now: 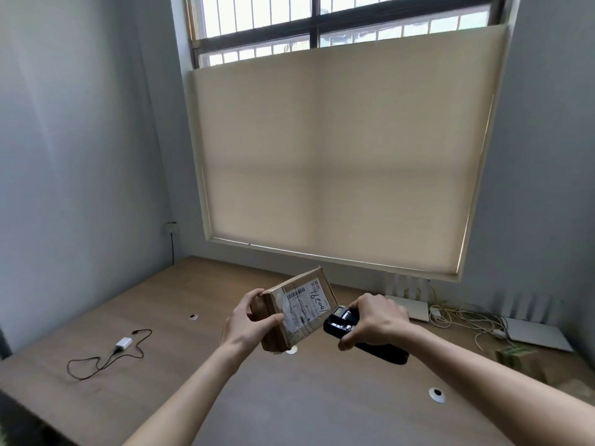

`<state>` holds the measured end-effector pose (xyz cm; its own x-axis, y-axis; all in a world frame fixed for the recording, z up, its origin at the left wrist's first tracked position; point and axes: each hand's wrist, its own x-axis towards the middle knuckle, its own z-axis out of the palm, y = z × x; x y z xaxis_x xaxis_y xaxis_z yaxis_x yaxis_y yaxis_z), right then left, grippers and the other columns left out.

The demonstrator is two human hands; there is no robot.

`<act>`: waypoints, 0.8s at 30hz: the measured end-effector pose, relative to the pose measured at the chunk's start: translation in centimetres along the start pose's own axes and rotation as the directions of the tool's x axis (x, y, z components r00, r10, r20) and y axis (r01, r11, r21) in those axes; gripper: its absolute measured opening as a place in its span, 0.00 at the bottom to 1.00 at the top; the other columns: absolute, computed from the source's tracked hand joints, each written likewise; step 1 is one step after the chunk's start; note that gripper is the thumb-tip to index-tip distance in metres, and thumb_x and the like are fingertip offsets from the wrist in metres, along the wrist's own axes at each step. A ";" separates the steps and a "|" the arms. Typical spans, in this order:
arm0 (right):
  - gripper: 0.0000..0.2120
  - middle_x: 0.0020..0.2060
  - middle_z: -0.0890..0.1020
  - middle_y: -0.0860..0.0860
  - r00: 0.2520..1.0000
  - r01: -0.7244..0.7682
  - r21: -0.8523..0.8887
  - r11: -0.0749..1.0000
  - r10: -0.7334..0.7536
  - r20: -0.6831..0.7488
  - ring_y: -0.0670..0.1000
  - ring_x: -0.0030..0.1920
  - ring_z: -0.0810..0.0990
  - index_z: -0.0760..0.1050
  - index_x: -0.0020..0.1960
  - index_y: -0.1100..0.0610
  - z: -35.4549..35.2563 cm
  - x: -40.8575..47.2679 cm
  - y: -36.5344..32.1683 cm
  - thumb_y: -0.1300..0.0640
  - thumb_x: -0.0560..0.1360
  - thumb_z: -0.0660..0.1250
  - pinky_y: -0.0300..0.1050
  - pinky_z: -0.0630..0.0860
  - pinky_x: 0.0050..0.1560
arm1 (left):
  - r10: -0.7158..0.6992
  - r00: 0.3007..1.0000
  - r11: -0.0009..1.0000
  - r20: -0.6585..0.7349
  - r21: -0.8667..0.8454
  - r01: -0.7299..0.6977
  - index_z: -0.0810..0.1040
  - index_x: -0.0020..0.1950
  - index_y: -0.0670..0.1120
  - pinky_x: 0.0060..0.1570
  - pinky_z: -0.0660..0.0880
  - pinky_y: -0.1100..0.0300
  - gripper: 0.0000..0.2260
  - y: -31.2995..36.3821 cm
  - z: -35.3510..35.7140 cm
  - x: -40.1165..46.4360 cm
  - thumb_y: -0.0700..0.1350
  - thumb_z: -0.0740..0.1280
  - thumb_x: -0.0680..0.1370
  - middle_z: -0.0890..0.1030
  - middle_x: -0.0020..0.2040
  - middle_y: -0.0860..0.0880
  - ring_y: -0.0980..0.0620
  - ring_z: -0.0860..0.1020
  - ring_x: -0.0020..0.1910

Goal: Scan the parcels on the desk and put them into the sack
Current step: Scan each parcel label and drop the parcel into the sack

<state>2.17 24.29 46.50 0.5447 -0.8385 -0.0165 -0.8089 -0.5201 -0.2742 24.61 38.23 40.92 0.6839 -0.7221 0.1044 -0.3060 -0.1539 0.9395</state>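
Observation:
A small brown cardboard parcel (299, 309) with a white shipping label facing me is lifted above the wooden desk (161, 365). My left hand (248, 323) grips its left end, thumb across the front. My right hand (375, 321) grips a black handheld scanner (341, 321), whose head sits right beside the parcel's right edge, pointing at the label. Another brown parcel (521, 362) with green tape lies at the desk's right edge. No sack is in view.
A white charger with a black cable (124, 344) lies on the desk at left. White flat devices (534, 333) and tangled white cables (467, 318) sit at the back right under the blinded window. Round cable grommets (437, 394) dot the desk.

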 end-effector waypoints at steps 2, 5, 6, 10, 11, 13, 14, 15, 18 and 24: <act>0.31 0.47 0.86 0.44 1.000 0.012 0.036 0.999 -0.013 0.017 0.50 0.50 0.83 0.83 0.56 0.44 0.6 0.2 -0.7 0.34 0.56 0.80 0.43 0.73 0.46 | -0.019 1.000 0.999 -0.010 -0.040 0.019 0.75 0.60 0.67 0.53 0.82 0.44 0.32 -0.5 -0.8 -0.5 0.61 0.79 0.58 0.81 0.52 0.52 0.47 0.80 0.55; 0.31 0.46 0.86 0.44 0.996 0.034 0.154 0.988 -0.047 0.081 0.49 0.49 0.84 0.82 0.55 0.43 1.8 0.6 -2.6 0.33 0.55 0.79 0.43 0.78 0.48 | -0.071 0.997 0.983 -0.039 -0.174 0.063 0.76 0.58 0.61 0.44 0.84 0.46 0.24 -1.7 -2.9 -1.5 0.51 0.81 0.66 0.79 0.55 0.50 0.45 0.81 0.54; 0.30 0.45 0.86 0.43 0.992 0.052 0.205 0.977 -0.075 0.104 0.48 0.48 0.84 0.82 0.54 0.43 2.4 0.8 -3.5 0.33 0.54 0.79 0.43 0.80 0.49 | -0.091 0.994 0.974 -0.056 -0.215 0.077 0.75 0.57 0.60 0.42 0.84 0.48 0.22 -2.2 -3.8 -1.8 0.47 0.80 0.69 0.79 0.56 0.50 0.45 0.82 0.53; 0.26 0.42 0.86 0.44 0.958 0.155 0.439 0.885 -0.242 0.151 0.46 0.44 0.86 0.82 0.49 0.45 5.5 1.8 -9.5 0.36 0.54 0.81 0.43 0.83 0.48 | -0.188 0.975 0.922 -0.123 -0.365 0.132 0.71 0.61 0.54 0.43 0.84 0.45 0.25 -4.3 -8.9 -2.7 0.46 0.80 0.70 0.78 0.59 0.48 0.43 0.84 0.49; 0.26 0.42 0.87 0.45 0.944 0.174 0.494 0.852 -0.287 0.163 0.47 0.44 0.86 0.83 0.50 0.46 6.3 1.9 -11.6 0.39 0.56 0.82 0.45 0.84 0.49 | -0.216 0.966 0.902 -0.142 -0.408 0.141 0.70 0.60 0.54 0.44 0.84 0.43 0.27 -5.0 -10.5 -2.8 0.47 0.81 0.68 0.79 0.60 0.47 0.42 0.85 0.48; 0.25 0.43 0.87 0.47 0.908 0.217 0.576 0.788 -0.380 0.179 0.49 0.45 0.87 0.84 0.53 0.48 7.8 2.0 -16.2 0.43 0.59 0.83 0.47 0.84 0.52 | -0.262 0.947 0.871 -0.186 -0.468 0.149 0.69 0.60 0.54 0.45 0.83 0.41 0.28 -6.3 -14.3 -3.1 0.48 0.81 0.67 0.80 0.59 0.45 0.41 0.86 0.47; 0.24 0.43 0.87 0.47 0.888 0.240 0.608 0.757 -0.425 0.179 0.49 0.45 0.87 0.84 0.53 0.48 8.6 2.1 -18.6 0.43 0.60 0.83 0.48 0.84 0.53 | -0.272 0.940 0.861 -0.206 -0.487 0.142 0.69 0.60 0.55 0.45 0.83 0.41 0.27 -7.0 -16.3 -3.5 0.47 0.81 0.68 0.80 0.59 0.45 0.41 0.85 0.47; 0.23 0.42 0.87 0.47 0.869 0.255 0.637 0.727 -0.462 0.180 0.48 0.44 0.86 0.84 0.52 0.47 9.4 2.1 -21.2 0.44 0.60 0.83 0.49 0.83 0.54 | -0.287 0.932 0.850 -0.221 -0.507 0.141 0.69 0.61 0.56 0.45 0.83 0.41 0.27 -7.7 -18.3 -3.9 0.47 0.80 0.69 0.81 0.58 0.45 0.42 0.85 0.48; 0.21 0.43 0.88 0.45 0.812 0.294 0.699 0.652 -0.556 0.177 0.46 0.43 0.86 0.85 0.54 0.46 12.1 1.7 -29.3 0.47 0.62 0.84 0.48 0.82 0.53 | -0.312 0.911 0.846 -0.268 -0.515 0.138 0.73 0.63 0.60 0.48 0.83 0.43 0.33 -10.3 -25.3 -5.5 0.54 0.80 0.61 0.83 0.57 0.48 0.45 0.85 0.51; 0.20 0.45 0.87 0.42 0.699 0.378 0.743 0.552 -0.696 0.162 0.43 0.46 0.85 0.83 0.55 0.44 18.6 -0.6 -46.8 0.52 0.65 0.84 0.36 0.81 0.48 | -0.357 0.849 0.845 -0.389 -0.522 0.116 0.74 0.65 0.57 0.58 0.79 0.44 0.34 -16.7 -40.9 -8.8 0.59 0.81 0.62 0.85 0.56 0.48 0.46 0.83 0.55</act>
<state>43.84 52.14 41.43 0.9799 -0.1980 0.0238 -0.0764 -0.4828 -0.8724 50.76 74.74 37.60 0.9477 -0.2960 -0.1194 0.1661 0.1379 0.9764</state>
